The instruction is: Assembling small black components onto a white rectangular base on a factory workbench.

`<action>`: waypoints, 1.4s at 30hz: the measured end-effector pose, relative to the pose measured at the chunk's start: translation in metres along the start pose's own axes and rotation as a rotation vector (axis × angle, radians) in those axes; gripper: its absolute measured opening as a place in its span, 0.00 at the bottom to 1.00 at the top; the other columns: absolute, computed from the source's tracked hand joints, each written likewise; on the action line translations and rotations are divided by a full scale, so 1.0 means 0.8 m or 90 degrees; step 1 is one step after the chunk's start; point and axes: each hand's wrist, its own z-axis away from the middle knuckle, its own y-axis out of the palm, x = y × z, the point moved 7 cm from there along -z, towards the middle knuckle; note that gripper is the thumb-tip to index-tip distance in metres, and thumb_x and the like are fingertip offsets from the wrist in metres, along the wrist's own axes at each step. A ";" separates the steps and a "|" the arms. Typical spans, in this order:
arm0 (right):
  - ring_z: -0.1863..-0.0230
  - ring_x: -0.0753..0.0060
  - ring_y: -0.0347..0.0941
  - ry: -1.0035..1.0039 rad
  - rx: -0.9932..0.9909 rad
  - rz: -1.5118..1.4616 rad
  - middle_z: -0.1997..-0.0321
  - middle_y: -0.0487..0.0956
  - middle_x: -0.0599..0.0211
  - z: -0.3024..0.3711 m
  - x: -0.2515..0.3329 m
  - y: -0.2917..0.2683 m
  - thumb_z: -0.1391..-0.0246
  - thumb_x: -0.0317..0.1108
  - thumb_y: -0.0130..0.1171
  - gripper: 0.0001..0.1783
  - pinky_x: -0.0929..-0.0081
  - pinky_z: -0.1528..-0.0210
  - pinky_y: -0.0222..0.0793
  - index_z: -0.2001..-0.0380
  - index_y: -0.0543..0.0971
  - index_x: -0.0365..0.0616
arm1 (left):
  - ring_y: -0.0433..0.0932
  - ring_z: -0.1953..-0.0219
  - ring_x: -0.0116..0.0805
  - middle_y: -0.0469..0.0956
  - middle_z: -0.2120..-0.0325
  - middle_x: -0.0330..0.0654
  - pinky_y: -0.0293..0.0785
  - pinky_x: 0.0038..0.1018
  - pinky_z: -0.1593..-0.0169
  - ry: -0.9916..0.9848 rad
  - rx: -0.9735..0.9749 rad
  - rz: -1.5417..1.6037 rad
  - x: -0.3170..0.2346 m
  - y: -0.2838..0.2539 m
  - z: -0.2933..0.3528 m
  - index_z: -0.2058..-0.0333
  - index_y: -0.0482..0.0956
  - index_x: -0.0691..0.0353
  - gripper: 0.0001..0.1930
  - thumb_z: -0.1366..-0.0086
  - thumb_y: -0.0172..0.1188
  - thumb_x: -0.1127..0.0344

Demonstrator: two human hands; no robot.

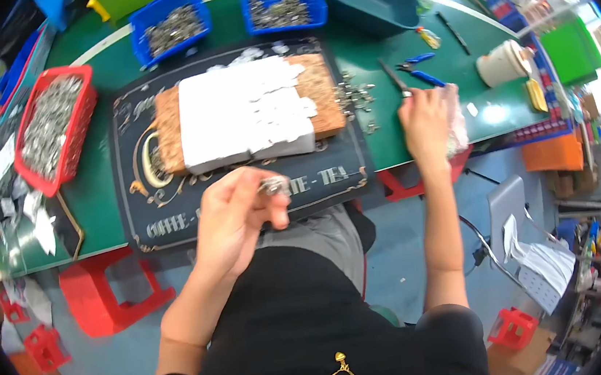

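Observation:
My left hand [233, 213] is raised over the near edge of the dark printed mat, fingers curled and pinching a small silvery metal part [273, 185]. Its exact form is blurred. At the right, my right hand [425, 123] rests on the green table, its fingers closed at the near end of a slim, pointed metal tool [393, 77]. Beside that hand lies a pale pinkish crumpled bag or cloth [455, 124], partly covered by it. A white pad [216, 116] sits on a cork-brown block [323, 90], with small white pieces on its right part.
Blue-handled pliers [420, 72] and scattered small metal parts [357, 97] lie between block and right hand. Metal parts fill a red basket [84, 111] and two blue trays [136, 40] [322, 9]. A teal bin [369, 4] and white cup [500, 67] stand beyond.

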 end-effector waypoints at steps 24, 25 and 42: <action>0.72 0.57 0.68 -0.263 0.329 -0.439 0.75 0.69 0.60 0.037 0.147 -0.171 0.57 0.27 0.58 0.11 0.66 0.69 0.62 0.67 0.73 0.38 | 0.80 0.70 0.33 0.78 0.70 0.46 0.78 0.26 0.62 0.243 -0.033 -0.212 -0.035 0.008 0.025 0.63 0.81 0.72 0.10 0.36 0.59 0.69; 0.72 0.57 0.68 -0.254 0.331 -0.446 0.75 0.70 0.60 0.037 0.146 -0.171 0.57 0.28 0.58 0.11 0.66 0.69 0.62 0.67 0.73 0.38 | 0.80 0.70 0.33 0.78 0.70 0.46 0.78 0.26 0.62 0.242 -0.033 -0.213 -0.036 0.008 0.026 0.63 0.81 0.72 0.10 0.36 0.59 0.69; 0.71 0.56 0.67 -0.372 0.334 -0.399 0.75 0.70 0.61 0.025 0.162 -0.183 0.53 0.30 0.62 0.10 0.63 0.69 0.62 0.68 0.73 0.40 | 0.80 0.71 0.33 0.79 0.69 0.50 0.79 0.25 0.64 0.185 -0.020 -0.246 -0.040 0.005 0.031 0.68 0.81 0.72 0.07 0.38 0.60 0.73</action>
